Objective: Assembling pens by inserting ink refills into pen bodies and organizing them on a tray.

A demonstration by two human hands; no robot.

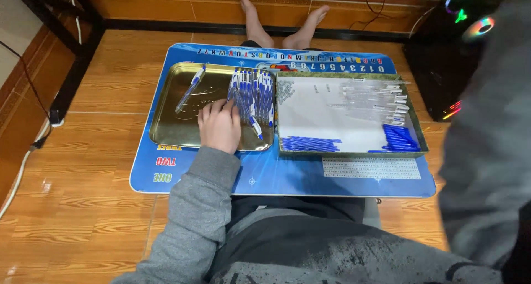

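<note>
My left hand (219, 124) rests palm down inside a gold metal tray (168, 126), its fingers touching a heap of several blue and white pens (253, 95). One pen (190, 88) lies apart at the tray's far left. To the right stands a shallow box (420, 137) with a white floor, holding clear pen barrels (381, 98), blue refills (310, 144), blue caps (399, 138) and small springs (285, 89). My right sleeve (487, 146) fills the right edge; the right hand itself is hidden.
Tray and box sit on a low blue table (287, 176) printed with letters and digits, over my lap. Bare feet (282, 24) stretch out beyond it on the wooden floor. A computer case with coloured lights (459, 51) stands at the far right; cables run at the left.
</note>
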